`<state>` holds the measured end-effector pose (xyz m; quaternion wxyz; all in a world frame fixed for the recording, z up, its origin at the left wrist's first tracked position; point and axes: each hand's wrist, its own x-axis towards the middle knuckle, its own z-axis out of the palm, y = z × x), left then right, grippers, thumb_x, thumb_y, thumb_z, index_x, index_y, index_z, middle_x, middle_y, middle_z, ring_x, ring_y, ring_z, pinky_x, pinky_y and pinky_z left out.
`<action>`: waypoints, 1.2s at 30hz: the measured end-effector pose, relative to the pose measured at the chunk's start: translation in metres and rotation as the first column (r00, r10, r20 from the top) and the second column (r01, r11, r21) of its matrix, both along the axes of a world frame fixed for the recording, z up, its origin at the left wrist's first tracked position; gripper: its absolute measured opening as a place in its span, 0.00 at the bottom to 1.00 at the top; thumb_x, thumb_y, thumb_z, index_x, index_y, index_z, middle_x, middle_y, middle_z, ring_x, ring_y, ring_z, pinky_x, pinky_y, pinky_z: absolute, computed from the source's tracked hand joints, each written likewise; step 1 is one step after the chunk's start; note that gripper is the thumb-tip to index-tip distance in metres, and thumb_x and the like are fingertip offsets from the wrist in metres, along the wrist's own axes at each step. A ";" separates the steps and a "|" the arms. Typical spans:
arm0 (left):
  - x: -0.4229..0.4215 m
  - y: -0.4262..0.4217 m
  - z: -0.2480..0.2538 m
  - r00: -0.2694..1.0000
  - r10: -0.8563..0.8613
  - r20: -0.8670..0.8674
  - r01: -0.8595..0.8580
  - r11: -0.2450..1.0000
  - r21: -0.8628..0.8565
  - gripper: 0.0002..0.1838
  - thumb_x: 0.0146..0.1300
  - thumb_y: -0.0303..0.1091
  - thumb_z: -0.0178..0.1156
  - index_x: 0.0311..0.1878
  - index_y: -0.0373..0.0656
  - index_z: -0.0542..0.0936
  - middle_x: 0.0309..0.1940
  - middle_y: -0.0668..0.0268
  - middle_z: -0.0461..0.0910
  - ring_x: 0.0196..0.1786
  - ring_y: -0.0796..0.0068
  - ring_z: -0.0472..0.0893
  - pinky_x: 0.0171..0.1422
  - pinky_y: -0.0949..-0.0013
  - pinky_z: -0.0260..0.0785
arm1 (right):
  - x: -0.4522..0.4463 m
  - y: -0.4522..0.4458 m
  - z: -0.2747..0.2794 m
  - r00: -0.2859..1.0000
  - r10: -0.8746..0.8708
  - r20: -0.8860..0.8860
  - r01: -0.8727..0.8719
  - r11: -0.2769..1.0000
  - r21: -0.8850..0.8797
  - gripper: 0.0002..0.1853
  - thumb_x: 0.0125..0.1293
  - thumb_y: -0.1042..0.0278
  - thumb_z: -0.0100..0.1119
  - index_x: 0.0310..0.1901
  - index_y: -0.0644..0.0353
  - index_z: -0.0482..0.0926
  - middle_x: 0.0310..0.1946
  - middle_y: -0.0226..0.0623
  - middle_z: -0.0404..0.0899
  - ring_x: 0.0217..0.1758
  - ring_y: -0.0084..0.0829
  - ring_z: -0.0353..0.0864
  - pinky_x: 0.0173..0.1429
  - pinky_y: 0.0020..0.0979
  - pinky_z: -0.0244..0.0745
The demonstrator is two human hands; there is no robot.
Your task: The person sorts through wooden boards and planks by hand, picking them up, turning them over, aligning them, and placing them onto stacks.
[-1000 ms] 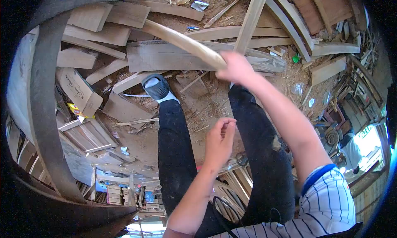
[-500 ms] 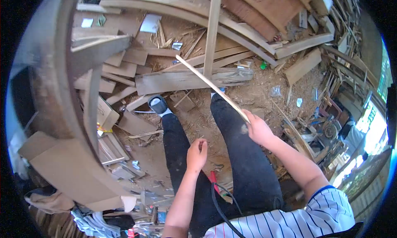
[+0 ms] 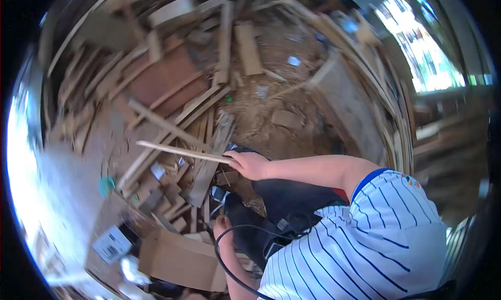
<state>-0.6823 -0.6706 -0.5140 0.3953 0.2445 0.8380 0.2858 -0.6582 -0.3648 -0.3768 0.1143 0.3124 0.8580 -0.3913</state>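
Because the right hand (image 3: 249, 165) has its fingers clamped around only one end of the wooden strip (image 3: 182, 152), we judge that a quick swing could make the long free part dip or twist in the grip. The strip reaches out leftward from those fingers, and its far tip overlaps the loose boards (image 3: 168, 124) in our view; we cannot tell whether it touches them. If it passes low, we think the tip could snag there and jar the wrist.

We see the left hand (image 3: 222, 227) below the right fingers, beside the leg; blur keeps us from telling whether its fingers are apart or together, and nothing shows in them. The black cable (image 3: 217, 248) loops just below these fingers and could, we suspect, catch that forearm.

Of containers, we make out a cardboard box (image 3: 177, 261) below and left of the left fingers, and a labelled carton (image 3: 109, 245) farther left of them. We cannot read what either one contains.
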 end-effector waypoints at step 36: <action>0.192 0.363 0.073 0.720 -0.625 0.301 0.678 0.727 -0.113 0.12 0.72 0.34 0.53 0.50 0.36 0.79 0.31 0.66 0.81 0.30 0.76 0.79 0.32 0.72 0.71 | 0.920 0.021 0.116 0.425 -0.889 -0.170 0.864 0.342 0.368 0.33 0.44 0.66 0.77 0.58 0.50 0.81 0.55 0.44 0.77 0.59 0.43 0.75 0.66 0.37 0.69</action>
